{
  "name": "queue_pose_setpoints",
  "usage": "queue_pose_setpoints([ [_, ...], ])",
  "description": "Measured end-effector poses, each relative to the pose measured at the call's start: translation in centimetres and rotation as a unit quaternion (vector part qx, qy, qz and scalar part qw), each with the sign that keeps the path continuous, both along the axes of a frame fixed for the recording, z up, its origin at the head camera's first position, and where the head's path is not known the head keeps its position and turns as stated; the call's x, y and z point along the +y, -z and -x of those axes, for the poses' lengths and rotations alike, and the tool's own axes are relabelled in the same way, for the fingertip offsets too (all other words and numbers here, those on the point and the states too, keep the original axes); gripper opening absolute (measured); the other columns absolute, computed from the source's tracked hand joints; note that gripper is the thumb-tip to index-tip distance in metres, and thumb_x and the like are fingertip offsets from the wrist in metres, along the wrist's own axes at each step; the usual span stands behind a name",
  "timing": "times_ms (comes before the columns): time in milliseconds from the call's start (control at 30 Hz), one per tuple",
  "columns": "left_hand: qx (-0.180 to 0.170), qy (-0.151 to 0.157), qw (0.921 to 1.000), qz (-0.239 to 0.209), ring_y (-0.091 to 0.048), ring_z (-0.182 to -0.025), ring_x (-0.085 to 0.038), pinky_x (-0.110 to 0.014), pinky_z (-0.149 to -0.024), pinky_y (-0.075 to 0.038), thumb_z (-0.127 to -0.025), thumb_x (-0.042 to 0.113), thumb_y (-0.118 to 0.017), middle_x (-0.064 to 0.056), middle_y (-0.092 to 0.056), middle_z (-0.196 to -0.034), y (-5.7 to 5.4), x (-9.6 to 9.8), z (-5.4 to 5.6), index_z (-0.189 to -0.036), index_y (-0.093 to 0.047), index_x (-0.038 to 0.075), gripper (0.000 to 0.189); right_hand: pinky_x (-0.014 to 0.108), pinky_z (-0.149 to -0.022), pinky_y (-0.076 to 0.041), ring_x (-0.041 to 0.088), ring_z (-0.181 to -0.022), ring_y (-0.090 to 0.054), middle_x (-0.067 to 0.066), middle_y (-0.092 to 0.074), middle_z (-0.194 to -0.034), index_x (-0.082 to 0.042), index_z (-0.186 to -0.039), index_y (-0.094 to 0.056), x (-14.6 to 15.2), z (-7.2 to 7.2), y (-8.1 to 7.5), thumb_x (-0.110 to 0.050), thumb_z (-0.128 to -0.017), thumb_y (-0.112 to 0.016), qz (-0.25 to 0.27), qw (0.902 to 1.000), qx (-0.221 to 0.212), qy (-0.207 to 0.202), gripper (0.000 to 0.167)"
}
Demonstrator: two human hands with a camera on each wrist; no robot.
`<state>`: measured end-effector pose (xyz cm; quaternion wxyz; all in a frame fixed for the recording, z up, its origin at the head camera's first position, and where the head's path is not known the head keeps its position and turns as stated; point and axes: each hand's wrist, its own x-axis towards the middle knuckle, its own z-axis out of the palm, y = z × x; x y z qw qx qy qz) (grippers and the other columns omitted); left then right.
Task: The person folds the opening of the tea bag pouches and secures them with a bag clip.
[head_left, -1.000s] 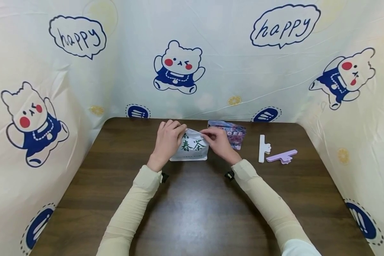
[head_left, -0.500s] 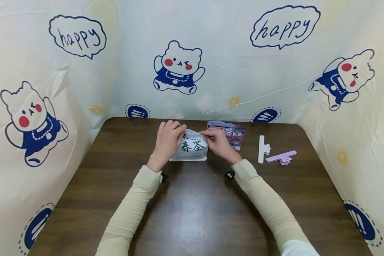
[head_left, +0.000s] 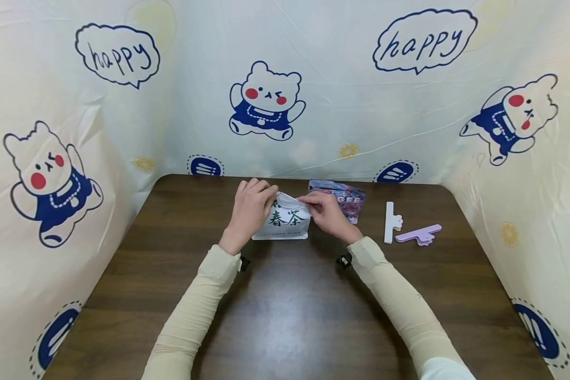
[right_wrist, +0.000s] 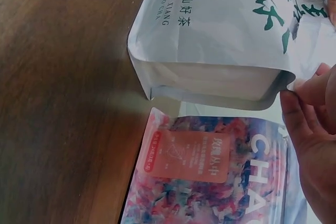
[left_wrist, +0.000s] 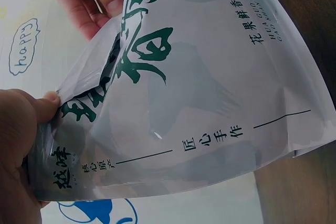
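Observation:
A white tea pouch (head_left: 282,227) with green Chinese characters stands on the table. Its top edge is folded over toward the front, as a pale flap (left_wrist: 94,72) in the left wrist view. My left hand (head_left: 250,211) grips the pouch's upper left corner, thumb in front. At the upper right corner, my right hand (head_left: 330,211) pinches the folded edge between thumb and fingers. Behind the right hand lies a colourful pink and blue pouch (right_wrist: 199,166), partly covered by that hand in the head view.
A white sealing clip (head_left: 389,222) and a purple sealing clip (head_left: 418,234) lie to the right on the brown wooden table (head_left: 275,316). A printed cloth (head_left: 332,105) hangs behind the table and along its sides.
The top edge of the white pouch has come forward and down into a visible flap. Both hands have kept nearly the same places on its corners.

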<state>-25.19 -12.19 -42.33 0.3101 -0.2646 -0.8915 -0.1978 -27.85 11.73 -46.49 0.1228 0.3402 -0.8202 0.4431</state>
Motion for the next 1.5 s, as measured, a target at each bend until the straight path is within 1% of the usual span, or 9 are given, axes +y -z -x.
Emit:
queue_pose_setpoints([
  [433,0.009,0.009,0.9999,-0.004,-0.056,-0.084,-0.026,-0.038,-0.072,-0.035,-0.099,0.017,-0.068,-0.008,-0.072,-0.092,0.2,-0.1,0.3,-0.107,-0.079,0.006,0.017,0.031,-0.077,-0.058,0.02,-0.09,-0.067,0.01,-0.074,-0.103,-0.004,-0.113,-0.077,0.3,0.1,0.2,0.009,-0.091,-0.066,0.012,0.9998,-0.004,-0.014,0.029],
  [600,0.009,0.01,0.9998,-0.016,-0.057,-0.084,-0.027,-0.037,-0.071,-0.034,-0.098,0.017,-0.069,-0.008,-0.072,-0.092,0.1,-0.3,0.3,-0.106,-0.079,0.006,0.017,0.029,-0.075,-0.059,0.017,-0.087,-0.067,0.008,-0.073,-0.104,-0.004,-0.113,-0.077,-0.3,0.2,-0.5,-0.002,-0.094,-0.07,0.014,0.9997,-0.006,-0.018,0.02],
  [700,0.002,0.012,0.9998,-0.017,-0.057,-0.085,-0.027,-0.037,-0.072,-0.034,-0.099,0.017,-0.068,-0.008,-0.073,-0.093,0.0,-0.4,0.3,-0.107,-0.079,0.006,0.018,0.031,-0.07,-0.057,0.014,-0.081,-0.063,0.005,-0.072,-0.103,-0.006,-0.113,-0.077,-1.1,0.4,-1.0,-0.008,-0.095,-0.071,0.01,0.9997,0.01,-0.018,0.018],
  [800,-0.004,0.016,0.9997,-0.017,-0.058,-0.086,-0.027,-0.037,-0.072,-0.035,-0.098,0.016,-0.069,-0.008,-0.073,-0.094,-0.3,-0.4,0.3,-0.107,-0.079,0.006,0.017,0.033,-0.07,-0.056,0.013,-0.081,-0.063,0.004,-0.073,-0.104,-0.007,-0.113,-0.077,-2.1,0.7,-1.7,-0.011,-0.096,-0.071,0.012,0.9991,0.029,-0.029,0.019],
  [967,-0.002,0.032,0.9994,-0.013,-0.061,-0.085,-0.026,-0.037,-0.073,-0.039,-0.098,0.014,-0.068,-0.008,-0.073,-0.091,-0.6,-0.4,0.5,-0.102,-0.079,0.004,0.015,0.029,-0.08,-0.058,0.012,-0.091,-0.068,0.004,-0.073,-0.103,-0.007,-0.11,-0.077,-3.5,1.1,-2.4,-0.012,-0.096,-0.071,0.022,0.9979,0.035,-0.05,0.016],
  [1100,-0.002,0.046,0.9989,-0.002,-0.062,-0.084,-0.025,-0.036,-0.073,-0.041,-0.099,0.013,-0.068,-0.007,-0.073,-0.088,-0.8,-0.5,0.6,-0.098,-0.079,0.004,0.015,0.028,-0.079,-0.058,0.014,-0.089,-0.07,0.005,-0.074,-0.101,-0.006,-0.105,-0.077,-4.0,1.2,-2.5,-0.01,-0.096,-0.07,0.03,0.9977,0.031,-0.052,0.013],
  [1233,-0.013,0.054,0.9984,0.005,-0.06,-0.082,-0.023,-0.035,-0.072,-0.039,-0.099,0.016,-0.067,-0.005,-0.071,-0.087,-1.0,-0.7,0.6,-0.098,-0.079,0.005,0.016,0.033,-0.075,-0.06,0.016,-0.087,-0.07,0.007,-0.075,-0.099,-0.005,-0.105,-0.079,-3.9,1.3,-2.5,-0.008,-0.095,-0.07,0.036,0.9976,0.019,-0.056,0.013],
  [1367,-0.011,0.04,0.9988,0.027,-0.059,-0.084,-0.024,-0.037,-0.074,-0.039,-0.1,0.019,-0.066,-0.005,-0.07,-0.089,-1.1,-0.7,0.4,-0.101,-0.078,0.007,0.017,0.035,-0.074,-0.06,0.015,-0.085,-0.069,0.007,-0.075,-0.099,-0.005,-0.105,-0.08,-3.9,1.4,-2.4,-0.008,-0.096,-0.07,0.04,0.997,0.013,-0.064,0.014],
  [1500,0.017,-0.004,0.997,0.075,-0.059,-0.092,-0.026,-0.04,-0.081,-0.041,-0.1,0.021,-0.066,-0.006,-0.071,-0.095,-1.1,-0.4,-0.1,-0.106,-0.077,0.009,0.017,0.033,-0.072,-0.059,0.014,-0.083,-0.068,0.005,-0.074,-0.097,-0.006,-0.105,-0.08,-3.9,1.6,-2.4,-0.008,-0.096,-0.07,0.048,0.9969,0.006,-0.063,0.014],
])
